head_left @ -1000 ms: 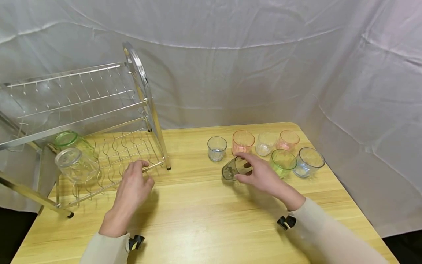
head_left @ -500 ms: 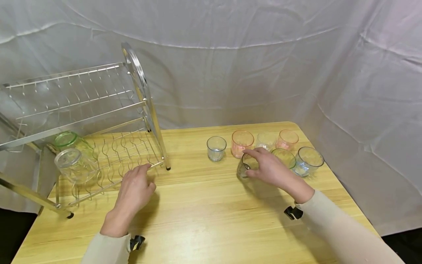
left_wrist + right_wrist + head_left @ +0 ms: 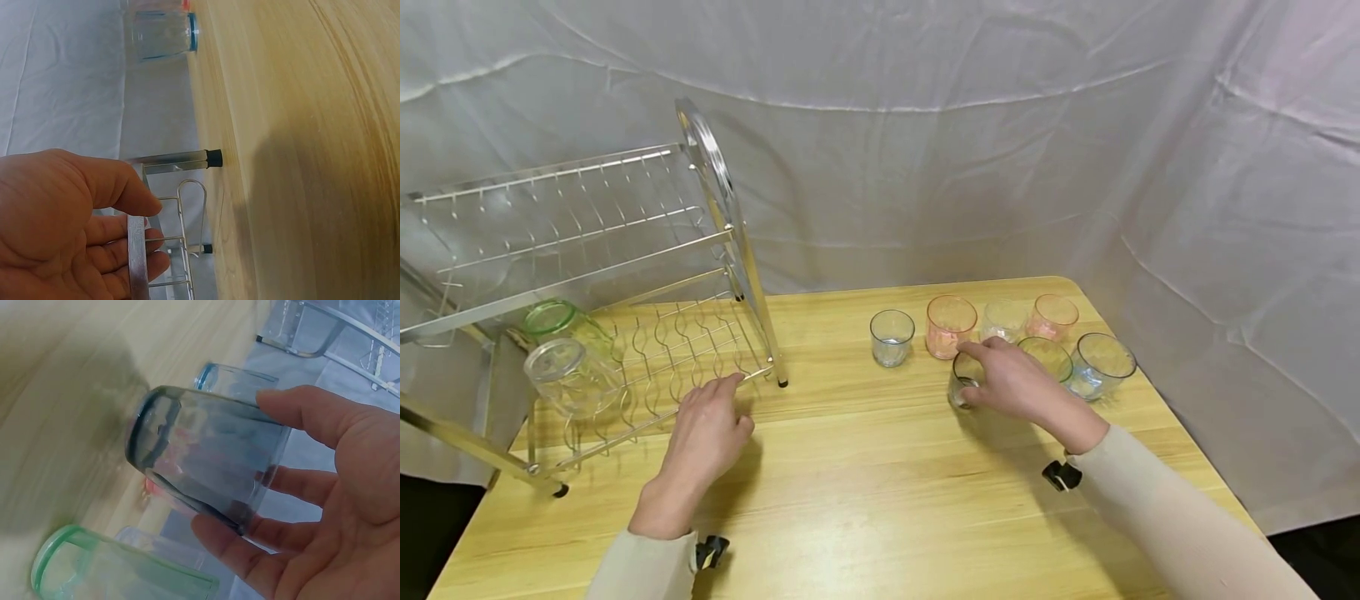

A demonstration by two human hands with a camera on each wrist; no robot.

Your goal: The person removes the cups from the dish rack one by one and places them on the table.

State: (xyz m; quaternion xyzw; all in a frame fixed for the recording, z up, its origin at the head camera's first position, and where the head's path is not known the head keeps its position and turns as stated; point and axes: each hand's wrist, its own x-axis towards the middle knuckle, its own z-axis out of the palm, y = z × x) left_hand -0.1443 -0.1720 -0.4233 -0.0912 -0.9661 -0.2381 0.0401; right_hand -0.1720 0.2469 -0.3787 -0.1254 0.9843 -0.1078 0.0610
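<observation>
My right hand [image 3: 1011,383] holds a smoky grey drinking glass [image 3: 964,388] between thumb and fingers, mouth up, at the table; whether its base touches the wood I cannot tell. In the right wrist view the grey glass [image 3: 209,453] shows the thumb on one side and fingers on the other. My left hand [image 3: 707,429] grips the lower front rail of a chrome dish rack [image 3: 760,308]. In the left wrist view that rail [image 3: 137,259] passes between thumb and curled fingers. Partly behind my right hand stands a green glass [image 3: 1048,357].
Near the grey glass stand a bluish glass [image 3: 892,340], a large pink glass [image 3: 951,329], a clear glass [image 3: 1004,317], a small pink glass [image 3: 1052,318] and a blue-rimmed glass [image 3: 1101,367]. A green glass [image 3: 568,329] and a clear glass [image 3: 572,383] lean in the rack's lower tier.
My right hand has carried the grey glass rightward, and the glass has gone from tilted to roughly upright, near the green glass. The left hand has stayed at the rack rail.
</observation>
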